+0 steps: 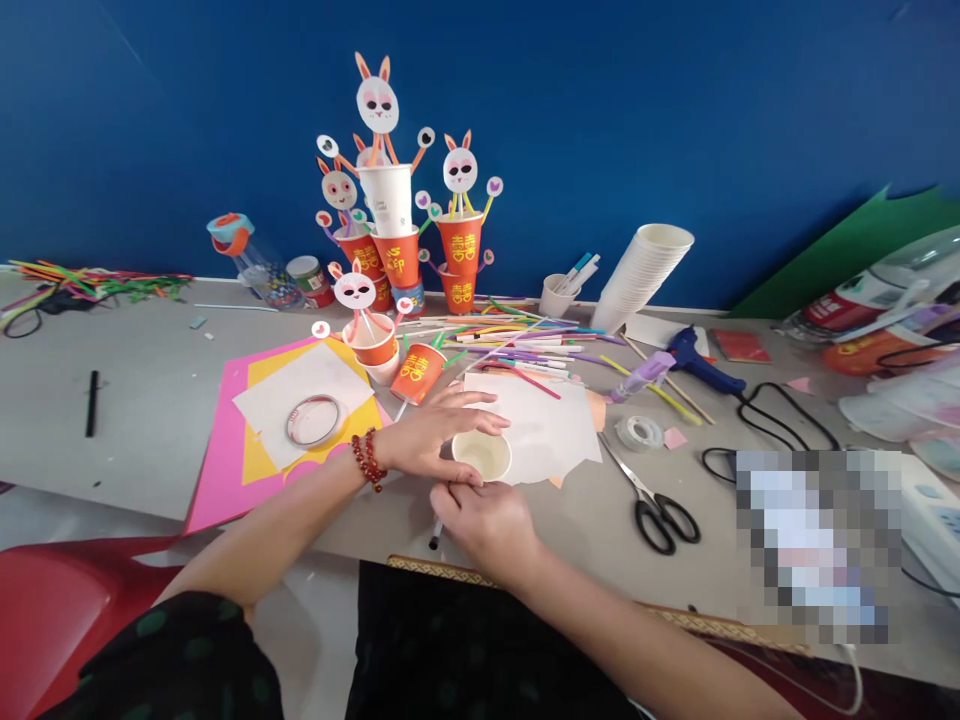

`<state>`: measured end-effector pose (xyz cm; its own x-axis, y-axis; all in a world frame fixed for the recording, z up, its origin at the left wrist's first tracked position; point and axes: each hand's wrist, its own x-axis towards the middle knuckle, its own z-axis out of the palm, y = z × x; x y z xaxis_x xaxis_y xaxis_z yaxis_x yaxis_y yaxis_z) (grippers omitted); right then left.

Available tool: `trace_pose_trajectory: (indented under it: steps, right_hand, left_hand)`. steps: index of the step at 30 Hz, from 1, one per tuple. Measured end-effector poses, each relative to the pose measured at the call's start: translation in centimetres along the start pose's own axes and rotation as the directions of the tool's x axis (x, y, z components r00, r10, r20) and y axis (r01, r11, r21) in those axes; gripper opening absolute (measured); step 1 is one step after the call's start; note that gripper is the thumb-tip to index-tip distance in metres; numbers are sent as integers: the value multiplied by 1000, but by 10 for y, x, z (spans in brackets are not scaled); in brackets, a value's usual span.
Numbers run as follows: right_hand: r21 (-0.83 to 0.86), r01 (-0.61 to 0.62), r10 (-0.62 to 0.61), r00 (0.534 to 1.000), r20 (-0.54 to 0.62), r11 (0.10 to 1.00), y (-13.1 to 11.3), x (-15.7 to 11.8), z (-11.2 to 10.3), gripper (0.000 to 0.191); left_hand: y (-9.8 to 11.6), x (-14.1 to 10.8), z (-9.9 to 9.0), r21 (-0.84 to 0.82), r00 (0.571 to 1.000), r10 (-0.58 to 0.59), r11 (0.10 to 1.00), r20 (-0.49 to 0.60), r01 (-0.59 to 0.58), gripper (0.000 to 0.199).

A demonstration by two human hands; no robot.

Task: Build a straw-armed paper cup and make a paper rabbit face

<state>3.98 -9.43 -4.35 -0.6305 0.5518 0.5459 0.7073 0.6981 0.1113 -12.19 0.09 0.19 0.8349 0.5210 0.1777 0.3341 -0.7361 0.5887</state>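
A white paper cup stands near the front of the table, its open mouth towards me. My left hand, with a beaded bracelet on the wrist, spans it: the thumb is at the near rim, the fingers reach over the far side. Closed against the cup's near side is my right hand; what its fingers grip is hidden. A pen-like stick with a black end shows beside the right fingers; whether it is held I cannot tell. White paper lies behind the cup, and a decorated red cup lies tilted beyond my left hand.
Rabbit-faced cups stand stacked at the back. Scissors, clear tape and a blue glue gun lie right; a stack of white cups is behind. Coloured sheets bear a tape roll at left.
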Motion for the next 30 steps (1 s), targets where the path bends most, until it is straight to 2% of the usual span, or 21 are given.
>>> trace_pose_trajectory:
  steps: [6, 10, 17, 19, 22, 24, 26, 27, 28, 30]
  right_hand:
    - [23, -20, 18, 998, 54, 1000, -2, -3, -5, 13]
    - [126, -17, 3, 994, 114, 992, -1, -10, -13, 11]
    - [249, -46, 14, 991, 131, 968, 5, -21, -20, 12]
    - [285, -51, 16, 992, 124, 957, 8, -22, -22, 13]
    - [419, -47, 38, 999, 31, 907, 15, -24, -27, 15]
    - [584, -74, 113, 993, -30, 808, 23, -27, -33, 15]
    - [747, -173, 266, 964, -6, 642, 35, -31, -40, 14]
    - [803, -252, 368, 929, 44, 540, 43, -32, -43, 15]
    - [833, -346, 469, 875, 120, 432, 52, -33, -46, 16]
    - [835, -512, 631, 720, 288, 203, 74, -33, -46, 18]
  left_hand:
    - [-2, 0, 1, 7, 1000, 11, 1000, 0, -11, 55]
    - [-3, -1, 1, 6, 1000, 13, 1000, 5, -13, 57]
    - [-2, -1, 0, 8, 1000, -10, 1000, 24, 10, 57]
    - [-1, -1, 0, 10, 1000, -10, 1000, 25, 10, 57]
    - [-1, -1, 0, 8, 1000, -15, 1000, 22, 15, 57]
    - [-1, -1, 1, 5, 1000, -19, 1000, 20, 19, 57]
    - [-1, -2, 1, 6, 1000, -18, 1000, 17, 18, 57]
    - [-1, -2, 2, 8, 1000, -15, 1000, 15, 15, 57]
    - [-2, -3, 2, 13, 1000, -12, 1000, 10, 12, 57]
    - [-3, -3, 3, 30, 1000, -15, 999, -1, 15, 58]
